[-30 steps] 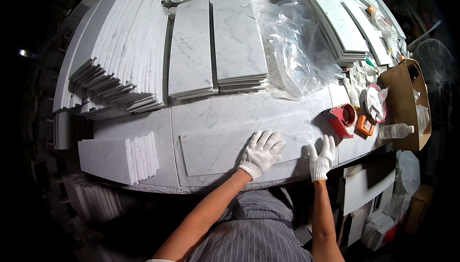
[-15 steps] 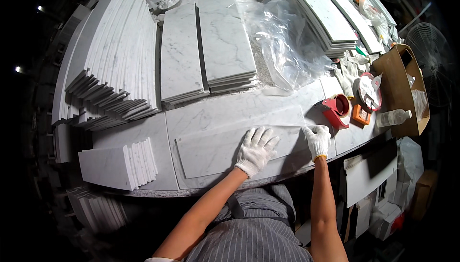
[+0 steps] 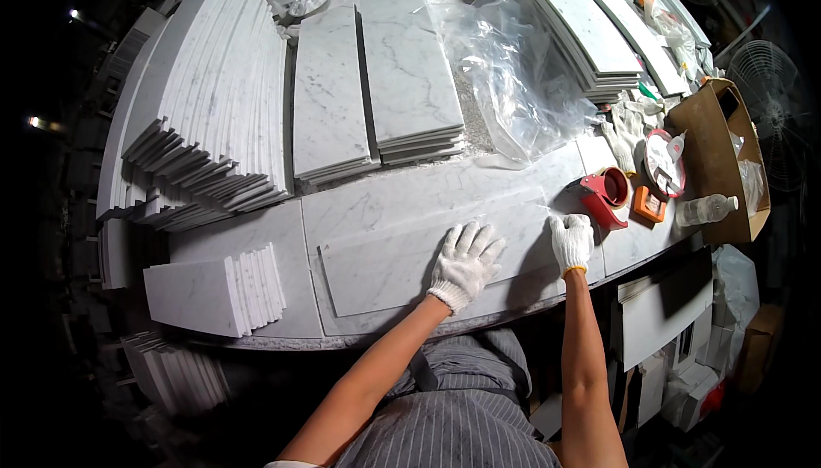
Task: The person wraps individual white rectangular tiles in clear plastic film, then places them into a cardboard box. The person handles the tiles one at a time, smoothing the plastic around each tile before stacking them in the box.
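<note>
In front of me a long white marble slab (image 3: pixel 385 284) with grey veins lies flat on the table. What looks like a thin, clear film edge shows along its far side. My left hand (image 3: pixel 464 267), in a white knit glove, rests open on the slab, fingers spread and pointing away from me. At the slab's right end my right hand (image 3: pixel 571 243), gloved the same way, is closed in a fist. Whatever it grips is hidden by the fingers. Just beyond that hand sits a red tape dispenser (image 3: pixel 605 198).
Marble slabs stand in a tall row (image 3: pixel 205 83) at left, with a shorter row (image 3: pixel 214 293) nearer me. Flat stacks (image 3: pixel 410 66) lie behind. Crumpled clear plastic (image 3: pixel 517 83), an orange box-shaped item (image 3: pixel 649 204), a plastic bottle (image 3: pixel 710 210) and a cardboard box (image 3: pixel 717 160) are right.
My right hand has closed more tightly into a fist at the slab's right end. The left hand stays flat on the slab. The whole view has shifted slightly.
</note>
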`<action>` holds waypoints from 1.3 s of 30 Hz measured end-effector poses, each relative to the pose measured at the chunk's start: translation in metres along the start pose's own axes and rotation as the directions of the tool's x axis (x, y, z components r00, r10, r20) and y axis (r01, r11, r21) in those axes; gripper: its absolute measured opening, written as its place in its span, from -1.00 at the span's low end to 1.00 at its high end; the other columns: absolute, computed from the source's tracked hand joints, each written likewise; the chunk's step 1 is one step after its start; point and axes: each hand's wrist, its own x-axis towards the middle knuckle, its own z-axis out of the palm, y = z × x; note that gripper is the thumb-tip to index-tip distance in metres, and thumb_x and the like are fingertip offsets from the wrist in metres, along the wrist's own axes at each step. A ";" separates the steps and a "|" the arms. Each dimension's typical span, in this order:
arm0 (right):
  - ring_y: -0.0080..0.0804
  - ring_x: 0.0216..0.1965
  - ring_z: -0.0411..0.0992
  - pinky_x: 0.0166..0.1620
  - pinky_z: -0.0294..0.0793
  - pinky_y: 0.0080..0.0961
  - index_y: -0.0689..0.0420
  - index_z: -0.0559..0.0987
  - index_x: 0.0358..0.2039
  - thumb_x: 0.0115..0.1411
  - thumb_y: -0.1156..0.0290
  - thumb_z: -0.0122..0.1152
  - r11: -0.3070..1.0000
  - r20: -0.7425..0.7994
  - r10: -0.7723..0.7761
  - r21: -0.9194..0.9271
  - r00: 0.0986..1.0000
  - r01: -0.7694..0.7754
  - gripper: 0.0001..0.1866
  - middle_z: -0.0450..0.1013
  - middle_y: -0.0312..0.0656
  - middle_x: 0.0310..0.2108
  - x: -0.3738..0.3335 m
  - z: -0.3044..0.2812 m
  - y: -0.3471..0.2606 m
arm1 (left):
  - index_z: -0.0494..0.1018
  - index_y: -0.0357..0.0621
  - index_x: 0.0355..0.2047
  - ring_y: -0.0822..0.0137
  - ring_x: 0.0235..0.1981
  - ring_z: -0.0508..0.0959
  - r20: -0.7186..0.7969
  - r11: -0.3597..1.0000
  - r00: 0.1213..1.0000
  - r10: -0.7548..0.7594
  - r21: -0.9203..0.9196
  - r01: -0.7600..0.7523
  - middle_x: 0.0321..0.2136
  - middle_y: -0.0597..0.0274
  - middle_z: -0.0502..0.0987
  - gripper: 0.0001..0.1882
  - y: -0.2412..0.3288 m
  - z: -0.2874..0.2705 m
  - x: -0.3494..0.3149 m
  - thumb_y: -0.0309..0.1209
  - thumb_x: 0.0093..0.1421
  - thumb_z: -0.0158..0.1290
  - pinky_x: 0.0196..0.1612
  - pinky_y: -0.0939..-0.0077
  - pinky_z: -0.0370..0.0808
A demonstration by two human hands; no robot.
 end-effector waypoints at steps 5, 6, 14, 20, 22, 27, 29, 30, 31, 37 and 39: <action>-0.03 -0.11 0.43 -0.02 0.41 -0.17 0.15 0.62 -0.47 0.09 0.09 0.31 0.999 -0.061 -0.042 -0.022 0.997 0.041 -0.66 0.50 -0.06 -0.16 -0.003 0.000 0.000 | 0.45 0.30 0.12 0.16 0.28 0.23 -0.031 1.000 0.999 0.007 0.014 -0.006 0.19 0.31 0.38 -0.51 0.000 0.005 0.001 0.00 0.19 0.00 0.36 0.05 0.04; -0.04 -0.11 0.43 -0.02 0.41 -0.17 0.13 0.61 -0.44 0.09 0.14 0.33 0.994 -0.172 -0.110 -0.009 0.979 0.110 -0.71 0.50 -0.08 -0.15 -0.010 -0.002 -0.004 | 0.45 0.30 0.12 0.16 0.28 0.24 -0.029 1.000 1.000 0.001 0.004 0.000 0.19 0.31 0.38 -0.52 0.000 0.004 0.001 0.00 0.19 0.00 0.36 0.05 0.04; 0.03 -0.07 0.47 0.05 0.44 -0.14 0.13 0.60 -0.16 0.14 0.49 0.24 0.536 -0.175 -0.785 0.289 0.594 0.793 -0.78 0.51 -0.01 -0.10 -0.113 -0.005 -0.055 | 0.34 0.16 0.23 0.19 0.31 0.21 0.002 0.994 0.998 -0.062 -0.092 0.062 0.30 0.37 0.25 -0.42 -0.006 0.008 -0.006 -0.19 0.15 0.02 0.40 0.09 0.05; 0.04 0.27 0.24 0.32 0.16 -0.08 0.06 0.50 0.13 0.28 0.28 0.08 0.651 -0.015 -0.758 -0.080 0.652 0.755 -0.58 0.37 -0.05 0.19 -0.065 -0.001 -0.044 | 0.40 0.10 0.15 0.23 0.27 0.27 -0.091 0.997 0.995 -0.044 -0.075 0.037 0.22 0.32 0.35 -0.51 -0.006 0.004 -0.007 -0.19 0.19 -0.02 0.38 0.18 0.09; 0.03 0.33 0.18 0.37 0.08 -0.08 0.07 0.47 0.19 0.33 0.17 0.01 0.682 0.043 -0.726 -0.085 0.686 0.727 -0.53 0.32 -0.05 0.26 -0.050 0.003 -0.030 | 0.40 0.12 0.15 0.29 0.26 0.28 -0.077 1.000 0.997 0.002 0.010 -0.001 0.22 0.33 0.36 -0.52 -0.019 0.004 -0.017 -0.15 0.22 -0.05 0.38 0.17 0.09; 0.03 0.34 0.15 0.37 0.05 -0.06 0.11 0.43 0.22 0.33 0.15 0.01 0.688 0.055 -0.713 -0.138 0.699 0.713 -0.49 0.28 -0.02 0.29 -0.040 0.007 -0.017 | 0.30 0.18 0.29 0.19 0.38 0.15 0.252 0.981 0.961 -0.110 0.186 0.063 0.34 0.33 0.24 -0.47 -0.099 -0.048 -0.096 -0.04 0.36 -0.21 0.42 0.11 -0.06; 0.03 0.35 0.15 0.37 0.05 -0.05 0.11 0.42 0.23 0.33 0.15 0.01 0.678 0.050 -0.723 -0.139 0.689 0.721 -0.48 0.27 -0.01 0.29 -0.040 0.003 -0.020 | 0.28 0.16 0.31 0.13 0.39 0.13 0.330 0.945 0.891 -0.312 0.209 0.253 0.36 0.25 0.21 -0.46 -0.139 -0.075 -0.121 -0.02 0.38 -0.21 0.43 0.06 -0.09; 0.03 0.35 0.14 0.38 0.04 -0.05 0.13 0.41 0.23 0.32 0.14 0.02 0.669 0.051 -0.730 -0.149 0.681 0.728 -0.46 0.26 -0.01 0.30 -0.039 0.003 -0.021 | 0.36 0.10 0.23 0.11 0.33 0.20 0.125 0.912 0.933 -0.339 0.285 0.293 0.28 0.22 0.30 -0.50 -0.157 -0.083 -0.138 -0.06 0.34 -0.14 0.39 0.05 0.00; 0.02 0.35 0.14 0.38 0.03 -0.05 0.15 0.40 0.24 0.32 0.14 0.01 0.669 0.060 -0.729 -0.153 0.682 0.728 -0.46 0.26 0.00 0.30 -0.040 0.002 -0.023 | 0.43 0.04 0.16 0.10 0.28 0.27 -0.084 0.870 0.937 -0.339 0.351 0.347 0.20 0.19 0.39 -0.53 -0.173 -0.085 -0.154 -0.09 0.31 -0.07 0.35 0.04 0.08; 0.07 0.37 0.09 0.39 -0.01 -0.02 0.18 0.33 0.29 0.33 0.16 -0.02 0.688 0.103 -0.706 -0.138 0.701 0.713 -0.42 0.21 0.04 0.32 -0.041 0.000 -0.025 | 0.41 0.06 0.18 0.09 0.27 0.27 -0.216 0.725 0.692 -0.688 -0.159 0.671 0.22 0.21 0.37 -0.52 -0.127 -0.077 -0.157 -0.08 0.31 -0.09 0.37 0.01 0.05; 0.02 0.37 0.11 0.39 -0.01 -0.03 0.17 0.36 0.27 0.28 0.11 0.05 0.702 0.086 -0.694 -0.142 0.715 0.698 -0.38 0.24 -0.01 0.31 -0.039 0.001 -0.021 | 0.39 0.10 0.22 0.10 0.29 0.25 -0.166 0.951 0.959 -0.228 0.176 0.256 0.26 0.25 0.32 -0.50 -0.091 -0.072 -0.135 -0.05 0.33 -0.13 0.39 0.08 0.06</action>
